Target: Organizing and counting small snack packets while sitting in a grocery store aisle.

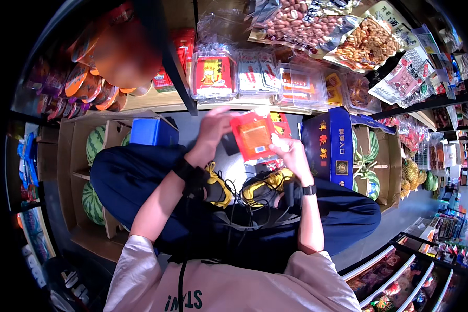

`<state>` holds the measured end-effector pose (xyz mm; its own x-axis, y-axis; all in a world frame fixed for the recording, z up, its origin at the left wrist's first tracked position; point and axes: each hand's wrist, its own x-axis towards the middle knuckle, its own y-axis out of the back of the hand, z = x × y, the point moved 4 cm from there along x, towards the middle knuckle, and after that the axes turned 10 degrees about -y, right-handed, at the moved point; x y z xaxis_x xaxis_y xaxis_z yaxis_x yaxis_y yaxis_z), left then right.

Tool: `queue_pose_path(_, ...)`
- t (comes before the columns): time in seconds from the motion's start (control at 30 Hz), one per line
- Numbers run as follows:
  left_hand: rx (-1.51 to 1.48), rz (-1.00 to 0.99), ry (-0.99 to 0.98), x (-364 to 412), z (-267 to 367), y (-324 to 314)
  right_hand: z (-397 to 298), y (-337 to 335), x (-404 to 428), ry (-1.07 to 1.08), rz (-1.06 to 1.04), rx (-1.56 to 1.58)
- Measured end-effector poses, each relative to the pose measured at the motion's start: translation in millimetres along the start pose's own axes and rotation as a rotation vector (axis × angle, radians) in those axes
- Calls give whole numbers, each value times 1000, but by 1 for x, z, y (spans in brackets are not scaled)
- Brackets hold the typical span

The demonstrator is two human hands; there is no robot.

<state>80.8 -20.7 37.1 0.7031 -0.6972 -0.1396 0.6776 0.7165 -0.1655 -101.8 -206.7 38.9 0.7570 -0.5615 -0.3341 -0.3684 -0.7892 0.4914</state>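
Observation:
My right hand (292,153) grips the right edge of a flat red snack packet (253,136) with a clear window over orange-brown food. Something small and white shows by its thumb, too blurred to name. My left hand (214,126) is at the packet's upper left edge, its fingers blurred; whether it grips the packet cannot be told. Beneath and behind the packet, more red and yellow packets (281,123) lie low near the floor, partly hidden. In front, on the wooden shelf, stands a clear plastic tub (213,76) of red and yellow packets.
A cardboard box (74,222) of watermelons is at my left, with a blue box (154,132) by it. Another blue-printed watermelon box (327,152) stands at my right. Black cables (253,212) hang over my yellow-laced shoes (220,187). A black shelf post (175,66) rises ahead.

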Motion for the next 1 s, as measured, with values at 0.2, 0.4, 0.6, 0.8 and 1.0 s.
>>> queue_pose_path(0.2,-348,367,112,6,-7,23,64,31,9,-10,508,-643)
queue_pose_path(0.4,-392,214,142,-5,16,3,86,6,22,103,559,-679)
queue_pose_path(0.6,-473,222,13,-6,23,9,135,-42,20,-251,299,-761)
queue_pose_path(0.8,-568,208,13,-11,18,-8,12,-61,47,214,328,-516)
queue_pose_path(1.0,-596,286,-54,-19,24,0,-133,-132,139,518,201,-421)
